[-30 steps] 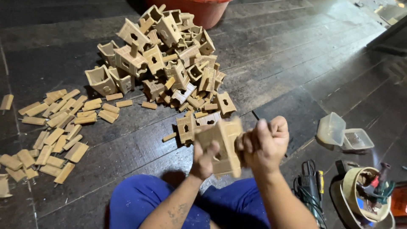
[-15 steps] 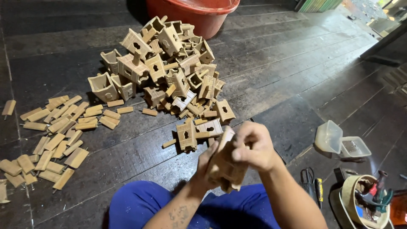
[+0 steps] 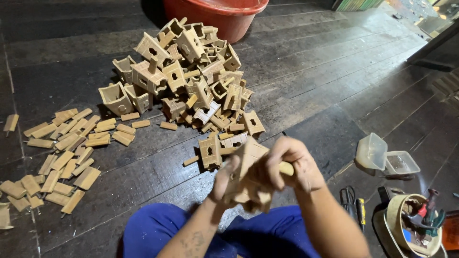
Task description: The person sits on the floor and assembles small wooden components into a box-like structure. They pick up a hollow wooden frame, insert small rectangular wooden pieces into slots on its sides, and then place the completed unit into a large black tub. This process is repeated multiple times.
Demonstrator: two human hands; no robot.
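Far left of the heap of small wooden boxes (image 3: 191,71), flat wooden slats (image 3: 62,153) are seen scattered loose over the dark plank floor (image 3: 311,71), well apart from the hands. The heap itself is piled just in front of the red plastic tub (image 3: 220,14); what the tub holds cannot be told, as only its wall and rim are in view.

Below the heap, near the bottom middle, a small wooden box piece (image 3: 246,181) is held up between both hands, above the blue-trousered lap (image 3: 158,234). The left hand (image 3: 224,179) is closed on the piece's left side, fingers curled behind it, forearm raised from the lower frame. The right hand (image 3: 289,165) is wrapped over the piece's right and top, knuckles upward, wrist bent inward; a pale wooden peg (image 3: 286,168) is seen poking out past its fingers. The piece is blurred; its long axis appears tilted, running from lower left to upper right, its upper corner pointed toward the heap.

Right of the heap, two clear plastic tubs (image 3: 382,157) are set side by side on the floor, contents too faint to tell. Further right and lower, a round container (image 3: 397,220) is filled with mixed tools, with dark-handled pliers (image 3: 351,203) lying just beside it.
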